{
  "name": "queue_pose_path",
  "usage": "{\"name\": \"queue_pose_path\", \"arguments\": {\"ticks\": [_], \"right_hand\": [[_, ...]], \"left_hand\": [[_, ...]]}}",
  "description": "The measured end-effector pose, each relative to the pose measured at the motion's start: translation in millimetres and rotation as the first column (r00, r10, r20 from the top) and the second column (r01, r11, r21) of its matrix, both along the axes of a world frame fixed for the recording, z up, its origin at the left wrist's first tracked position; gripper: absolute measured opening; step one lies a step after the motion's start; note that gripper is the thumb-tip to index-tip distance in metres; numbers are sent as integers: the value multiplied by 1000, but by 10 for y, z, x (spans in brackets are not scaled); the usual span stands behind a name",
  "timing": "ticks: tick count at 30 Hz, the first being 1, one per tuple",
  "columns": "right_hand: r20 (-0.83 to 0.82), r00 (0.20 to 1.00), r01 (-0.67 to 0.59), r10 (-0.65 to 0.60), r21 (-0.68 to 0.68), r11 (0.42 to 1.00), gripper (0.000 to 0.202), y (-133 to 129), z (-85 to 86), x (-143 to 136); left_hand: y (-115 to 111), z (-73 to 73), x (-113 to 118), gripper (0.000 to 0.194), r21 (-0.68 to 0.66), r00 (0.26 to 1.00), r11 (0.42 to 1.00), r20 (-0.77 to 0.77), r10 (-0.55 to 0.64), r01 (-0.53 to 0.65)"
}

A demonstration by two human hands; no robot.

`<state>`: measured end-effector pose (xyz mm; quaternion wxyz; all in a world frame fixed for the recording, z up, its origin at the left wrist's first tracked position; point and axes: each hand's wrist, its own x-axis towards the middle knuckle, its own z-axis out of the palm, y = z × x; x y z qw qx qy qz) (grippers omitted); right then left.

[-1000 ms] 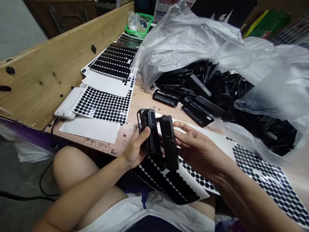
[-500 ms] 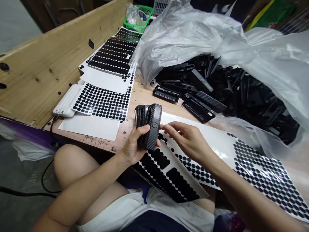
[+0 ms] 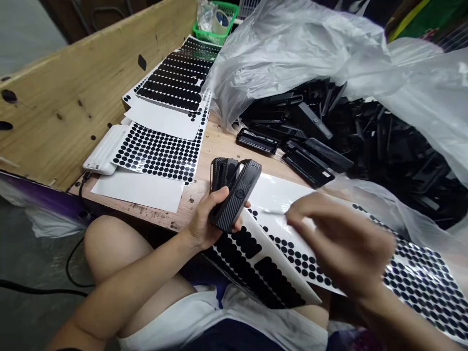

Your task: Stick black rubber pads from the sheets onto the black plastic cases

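Observation:
My left hand [image 3: 210, 214] is closed around several black plastic casings with a carbon-fibre weave pattern. The front casing [image 3: 239, 193] tilts to the right and shows a long oval panel and a small round mark; another casing [image 3: 218, 170] sits behind it. My right hand [image 3: 340, 239], smeared by motion, hovers over the sticker sheets with thumb and finger pinched. From its fingertips a thin pale strip [image 3: 273, 211] points left; its kind is unclear. Below my left hand, a sheet of black oval stickers [image 3: 270, 278] lies across my lap.
A large translucent bag [image 3: 300, 44] lies open over a heap of black casings [image 3: 387, 146]. Sheets of black dot stickers [image 3: 153, 153] are spread at left beside a white power bank [image 3: 104, 151]. A wooden board [image 3: 91, 73] walls the left side; a green basket [image 3: 214, 36] stands behind.
My right hand has pulled away to the right from the casings, with a thin pale strip at its fingertips. The front casing now leans further right in my left hand.

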<state>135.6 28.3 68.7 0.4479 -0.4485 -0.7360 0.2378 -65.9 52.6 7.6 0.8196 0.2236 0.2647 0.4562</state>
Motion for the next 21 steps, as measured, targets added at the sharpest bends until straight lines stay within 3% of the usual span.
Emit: {"name": "queue_pose_path", "arguments": {"ticks": [1, 2, 4, 5, 8, 21], "right_hand": [[-83, 990, 96, -110, -156, 983, 3, 66, 69, 43], [-148, 972, 126, -182, -325, 937, 9, 145, 131, 75], [-250, 943, 40, -219, -569, 822, 27, 304, 223, 98], [-284, 936, -14, -210, -626, 780, 31, 370, 252, 87], [-289, 938, -52, -192, -665, 745, 36, 467, 284, 4], [-248, 960, -62, -127, -635, 770, 41, 442, 316, -100]], "left_hand": [[-2, 1, 0, 51, 20, 1000, 1000, -12, -21, 21], [-5, 2, 1, 52, 45, 999, 998, -24, -41, 43], [-10, 5, 4, 51, 89, 997, 994, -46, -66, 70], [-12, 6, 6, 50, 103, 996, 991, -54, -74, 79], [-18, 9, 9, 49, 121, 994, 988, -66, -90, 97], [-23, -6, 6, 52, 145, 995, 984, -24, -97, 99]]}}
